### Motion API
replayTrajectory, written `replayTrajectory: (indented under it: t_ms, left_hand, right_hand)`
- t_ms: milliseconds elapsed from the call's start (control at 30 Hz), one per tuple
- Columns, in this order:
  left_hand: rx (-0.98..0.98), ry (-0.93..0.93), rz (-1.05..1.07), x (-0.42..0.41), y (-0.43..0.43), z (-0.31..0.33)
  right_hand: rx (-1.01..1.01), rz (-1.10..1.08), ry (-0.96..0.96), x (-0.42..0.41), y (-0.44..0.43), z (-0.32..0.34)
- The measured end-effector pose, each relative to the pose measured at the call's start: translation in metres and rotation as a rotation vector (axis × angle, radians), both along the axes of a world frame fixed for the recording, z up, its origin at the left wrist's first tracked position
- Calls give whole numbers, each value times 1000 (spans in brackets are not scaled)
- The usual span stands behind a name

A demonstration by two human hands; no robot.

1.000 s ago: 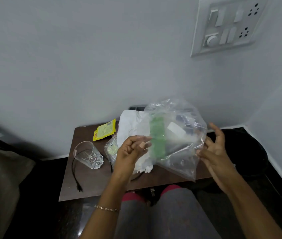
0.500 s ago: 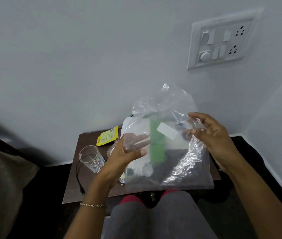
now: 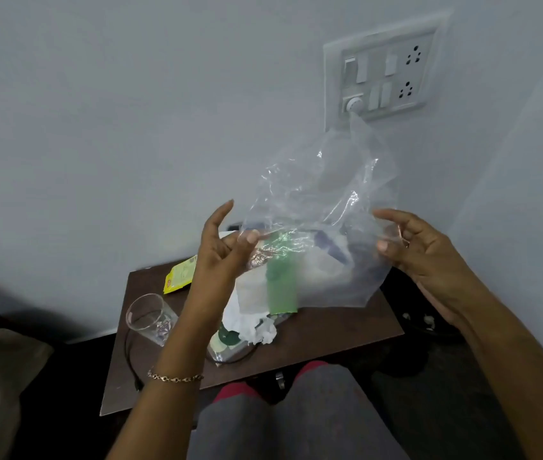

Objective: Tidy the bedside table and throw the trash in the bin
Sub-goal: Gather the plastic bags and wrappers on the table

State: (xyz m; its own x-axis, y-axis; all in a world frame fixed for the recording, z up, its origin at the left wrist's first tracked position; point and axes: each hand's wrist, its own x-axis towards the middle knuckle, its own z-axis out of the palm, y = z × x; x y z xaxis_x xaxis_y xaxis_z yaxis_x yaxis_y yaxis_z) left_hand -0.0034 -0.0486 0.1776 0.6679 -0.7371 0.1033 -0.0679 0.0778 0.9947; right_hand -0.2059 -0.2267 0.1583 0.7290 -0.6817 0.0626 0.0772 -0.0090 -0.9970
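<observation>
Bag lifted, spread wider; left hand pinches its 9 o'clock edge, right hand 3 o'clock, probably opening for trash.

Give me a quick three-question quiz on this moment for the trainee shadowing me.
1. True or false: the clear plastic bag lies flat on the bedside table.
2. What lies near the table's far left corner? A) a yellow sachet B) a spoon C) a candle
3. Fill in: the drinking glass stands on the table's ___ side.
Key: 1 false, the left hand and right hand hold it up above the table; 2 A; 3 left.
</observation>
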Motion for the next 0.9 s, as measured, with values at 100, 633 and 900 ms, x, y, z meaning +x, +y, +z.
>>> replayTrajectory:
  t_ms: [100, 633, 900]
  left_hand:
    - [-53, 11, 50, -6, -14, -3]
    - [190, -447, -1, -34, -97, -48]
    - [201, 97, -36, -83, -182, -96]
  right_hand:
    - [-55, 47, 73, -10, -10, 1]
    - [-208, -263, 163, -54, -61, -40]
    - [149, -332, 176, -83, -81, -83]
